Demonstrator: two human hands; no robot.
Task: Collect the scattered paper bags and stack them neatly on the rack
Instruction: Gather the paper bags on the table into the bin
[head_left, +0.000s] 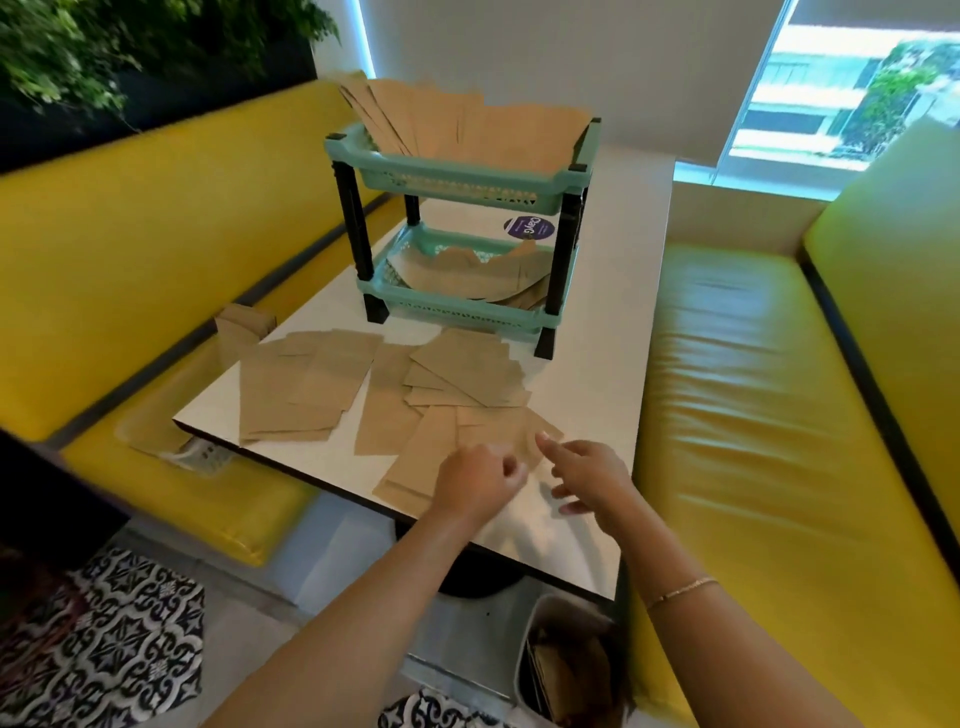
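Bags (457, 400) lie scattered flat on the table (587, 364), short of the rack (462, 182). My left hand (475, 480), fingers curled, and my right hand (582, 475), fingers loosely spread, touch the nearest bag (441, 457), its long axis slanting away rightward.

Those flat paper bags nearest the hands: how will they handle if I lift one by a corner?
The paper bags lie thin and flat, so one probably droops when held by a corner. They overlap loosely on the smooth white table, so neighbours may slide along. Probably very light.
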